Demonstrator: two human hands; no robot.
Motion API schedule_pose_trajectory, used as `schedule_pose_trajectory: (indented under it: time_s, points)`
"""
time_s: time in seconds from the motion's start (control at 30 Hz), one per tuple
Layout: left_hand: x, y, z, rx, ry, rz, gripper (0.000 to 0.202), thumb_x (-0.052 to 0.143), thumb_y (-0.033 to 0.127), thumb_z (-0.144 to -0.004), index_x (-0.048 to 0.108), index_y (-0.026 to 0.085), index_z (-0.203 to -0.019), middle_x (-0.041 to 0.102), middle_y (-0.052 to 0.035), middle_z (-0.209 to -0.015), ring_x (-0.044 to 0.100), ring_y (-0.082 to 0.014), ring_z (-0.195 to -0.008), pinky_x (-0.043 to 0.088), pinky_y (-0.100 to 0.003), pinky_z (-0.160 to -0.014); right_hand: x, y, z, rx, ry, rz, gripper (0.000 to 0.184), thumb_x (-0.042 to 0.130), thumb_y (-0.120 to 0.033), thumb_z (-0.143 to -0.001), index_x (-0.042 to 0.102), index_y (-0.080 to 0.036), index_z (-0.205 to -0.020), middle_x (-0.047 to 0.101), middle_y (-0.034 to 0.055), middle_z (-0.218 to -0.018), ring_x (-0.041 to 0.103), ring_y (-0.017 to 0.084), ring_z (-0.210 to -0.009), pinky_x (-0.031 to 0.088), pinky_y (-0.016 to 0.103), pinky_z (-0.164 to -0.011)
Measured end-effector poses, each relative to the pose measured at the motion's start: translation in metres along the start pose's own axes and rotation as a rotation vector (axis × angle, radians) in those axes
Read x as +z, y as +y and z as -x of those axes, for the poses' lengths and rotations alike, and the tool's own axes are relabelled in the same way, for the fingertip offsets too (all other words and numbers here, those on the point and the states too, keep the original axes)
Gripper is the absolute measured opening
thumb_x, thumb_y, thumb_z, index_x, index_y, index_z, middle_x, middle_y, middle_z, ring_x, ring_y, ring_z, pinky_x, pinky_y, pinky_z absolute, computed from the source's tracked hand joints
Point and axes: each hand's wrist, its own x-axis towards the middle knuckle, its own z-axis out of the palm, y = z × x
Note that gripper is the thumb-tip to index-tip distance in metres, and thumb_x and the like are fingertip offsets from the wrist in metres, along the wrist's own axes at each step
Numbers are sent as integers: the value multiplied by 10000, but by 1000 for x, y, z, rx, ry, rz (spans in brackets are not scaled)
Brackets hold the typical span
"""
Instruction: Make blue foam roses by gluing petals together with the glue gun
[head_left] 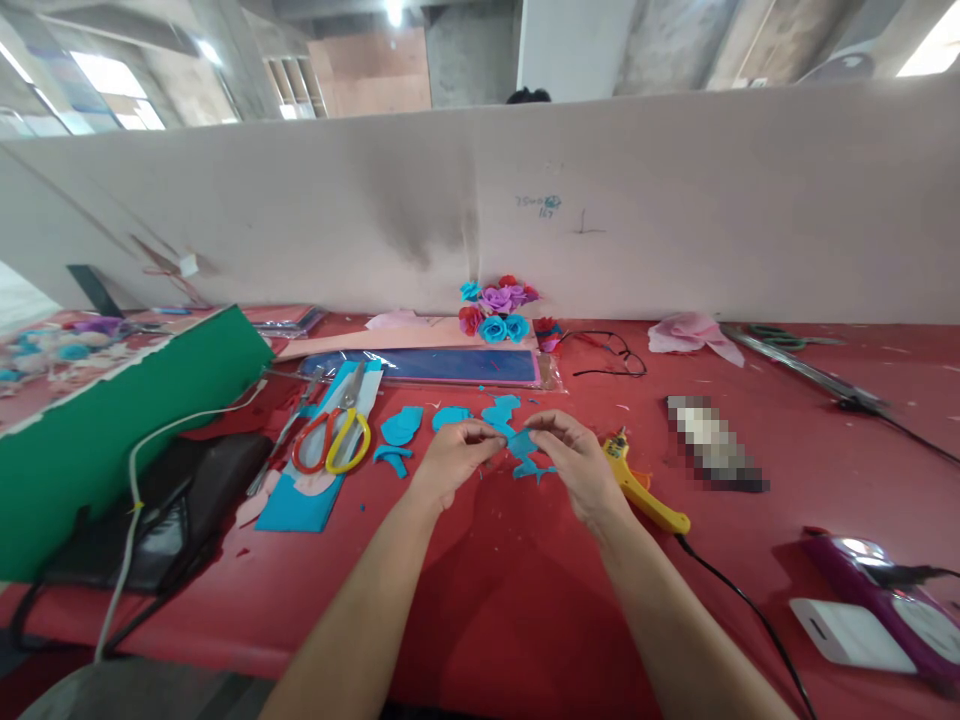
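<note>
Between my two hands a small blue paper petal (520, 444) is stretched, pinched at either side by the fingertips. My left hand (459, 455) grips its left edge, and my right hand (574, 455) has the right edge. Cut blue pieces (401, 426) lie to the left of my hands, with more blue scraps (501, 408) just beyond and beneath the petal. Right of my right hand rests a yellow glue gun (646, 495) with a black cord. Scissors (330, 440) with one red and one yellow handle loop lie on folded blue paper (300, 505) at the left.
A bunch of paper roses (496, 312) stands near the white partition (337, 220). Eyeglasses (611, 355) lie to its right. A green box (135, 430) and a black bag (202, 490) occupy the left. A purple device (885, 590) and white charger (851, 635) sit right.
</note>
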Motion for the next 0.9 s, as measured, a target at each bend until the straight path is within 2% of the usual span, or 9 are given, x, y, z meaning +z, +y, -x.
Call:
schedule_pose_trajectory:
  time_s: [0.13, 0.27, 0.57, 0.8, 0.9]
  points:
    - [1, 0, 0, 75, 13, -94, 167, 615, 330, -722, 705, 189, -720, 605, -31, -794, 532, -138, -699, 405, -262, -639, -1, 1, 0, 9, -25, 89, 175, 623, -351, -701, 635, -207, -799, 633, 7, -726, 577, 142, -678, 474, 246, -576]
    - [3, 0, 0, 109, 19, -147, 146, 608, 297, -725, 711, 193, -725, 616, -39, -820, 558, -163, -774, 420, -277, -698, -2, 4, -2, 19, -67, 190, 161, 616, -347, -700, 648, -190, -715, 622, 1, -644, 552, 136, -603, 457, 245, -531]
    - [3, -1, 0, 130, 23, -187, 125, 612, 270, -717, 715, 199, -714, 612, -41, -834, 569, -166, -777, 426, -285, -703, -2, 3, -4, 59, -74, 172, 144, 610, -285, -646, 670, -182, -727, 622, -13, -627, 547, 122, -576, 456, 247, -537]
    - [1, 0, 0, 79, -23, -136, 134, 621, 292, -700, 712, 196, -726, 631, -46, -850, 564, -164, -780, 421, -278, -696, -4, 3, -5, 66, -89, 187, 138, 599, -243, -608, 670, -182, -710, 610, -25, -584, 532, 112, -530, 438, 243, -512]
    - [1, -1, 0, 16, -62, -40, 175, 593, 324, -729, 699, 184, -716, 625, -35, -818, 521, -121, -658, 395, -254, -609, -5, 2, -5, 55, -95, 189, 131, 593, -235, -614, 670, -182, -706, 608, -26, -588, 517, 103, -523, 427, 238, -516]
